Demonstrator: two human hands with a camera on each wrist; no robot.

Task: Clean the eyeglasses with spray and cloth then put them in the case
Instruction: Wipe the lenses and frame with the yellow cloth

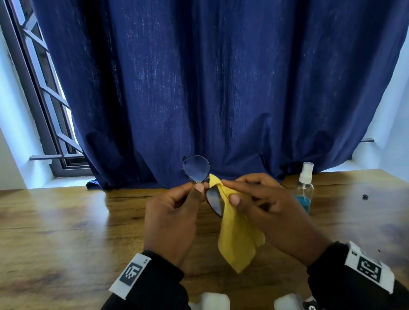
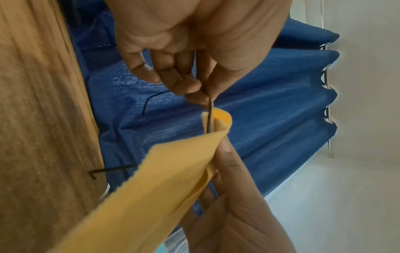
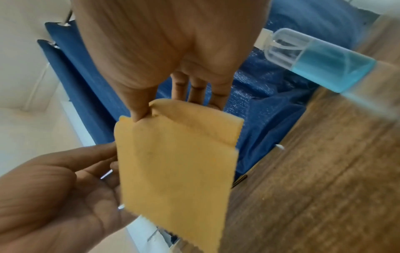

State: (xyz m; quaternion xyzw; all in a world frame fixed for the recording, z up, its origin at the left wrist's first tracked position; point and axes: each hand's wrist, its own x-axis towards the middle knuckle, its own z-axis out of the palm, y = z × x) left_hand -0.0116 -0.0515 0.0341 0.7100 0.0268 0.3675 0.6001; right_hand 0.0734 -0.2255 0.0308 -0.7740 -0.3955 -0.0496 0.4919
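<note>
Eyeglasses (image 1: 202, 182): one pair, one yellow cloth (image 1: 237, 237), two gripping hands.

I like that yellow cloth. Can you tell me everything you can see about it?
The yellow cloth looks soft and thin, with a zigzag-cut edge. It is folded over one lens of the eyeglasses, where the right hand pinches it. The rest hangs loose above the wooden table. The left hand holds the eyeglasses beside it.

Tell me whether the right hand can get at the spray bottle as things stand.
Probably yes, once freed. The spray bottle stands just beyond the right hand with nothing between them, but that hand pinches the yellow cloth over the eyeglasses.
</note>
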